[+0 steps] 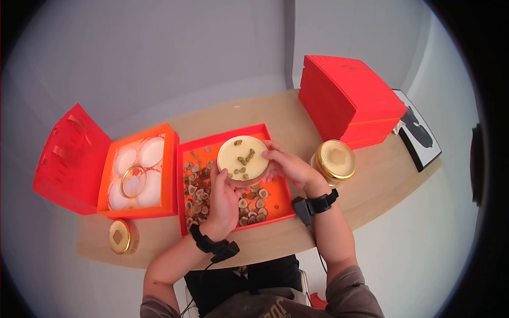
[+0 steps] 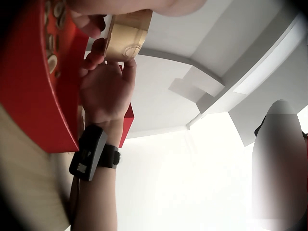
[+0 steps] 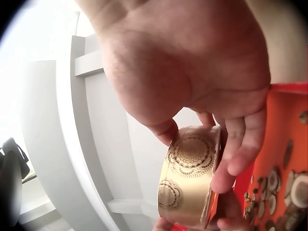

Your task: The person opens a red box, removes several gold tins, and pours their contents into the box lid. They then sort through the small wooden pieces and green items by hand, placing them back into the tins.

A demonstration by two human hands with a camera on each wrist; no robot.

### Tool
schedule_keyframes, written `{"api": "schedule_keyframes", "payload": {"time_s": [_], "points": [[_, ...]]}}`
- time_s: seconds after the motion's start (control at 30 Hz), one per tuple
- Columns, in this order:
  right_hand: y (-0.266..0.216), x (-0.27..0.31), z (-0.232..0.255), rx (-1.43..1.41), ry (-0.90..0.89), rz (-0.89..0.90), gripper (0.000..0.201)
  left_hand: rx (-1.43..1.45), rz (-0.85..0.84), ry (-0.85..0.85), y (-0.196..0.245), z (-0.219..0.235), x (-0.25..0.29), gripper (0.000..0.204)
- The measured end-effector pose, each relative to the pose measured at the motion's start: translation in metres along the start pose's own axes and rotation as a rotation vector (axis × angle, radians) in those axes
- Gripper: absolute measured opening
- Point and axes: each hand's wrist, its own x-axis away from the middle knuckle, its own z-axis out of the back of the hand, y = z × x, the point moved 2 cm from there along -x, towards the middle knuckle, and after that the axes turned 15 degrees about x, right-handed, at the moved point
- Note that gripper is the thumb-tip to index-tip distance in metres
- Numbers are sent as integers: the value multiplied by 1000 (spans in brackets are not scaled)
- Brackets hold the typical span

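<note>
Both hands hold a shallow round box [image 1: 230, 156] with a cream face and a gold side, over the tray in the head view. Several small brown-green curled pieces [image 1: 245, 157] lie on that cream face. The left hand [image 1: 225, 204] grips the near left edge, thumb at the rim. On the far right edge, the right hand [image 1: 291, 168] has its thumb on the rim and fingers lower down. Medallion prints show on the gold side in the right wrist view. Below is a red tray [image 1: 278, 199] with an orange floor, strewn with pale, brown-edged dried slices [image 1: 260, 203].
At left stands an open red box [image 1: 170, 175] with white round compartments and a clear round lid [image 1: 132, 180] on them. Gold-lidded jars stand front left [image 1: 121, 237] and right [image 1: 336, 159]. A red box [image 1: 350, 100] and a black-framed picture [image 1: 421, 132] are at back right.
</note>
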Motion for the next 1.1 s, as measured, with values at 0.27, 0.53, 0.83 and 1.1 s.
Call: {"api": "schedule_keyframes", "payload": {"time_s": [0.27,0.53,0.83,1.1], "points": [[4,-4,2,-82,4,15,56,-49,-5,-12,3,-8,3,43],[3,-5,0,-73,-4,14,60,-74,35,2,11,-5,4,45],[3,-4,1,-84,-1,23,58,-142,128,14,29,6,-9,39],[0,-3,-1,-52,8,13,55,-148,113,11,27,10,-14,39]]}}
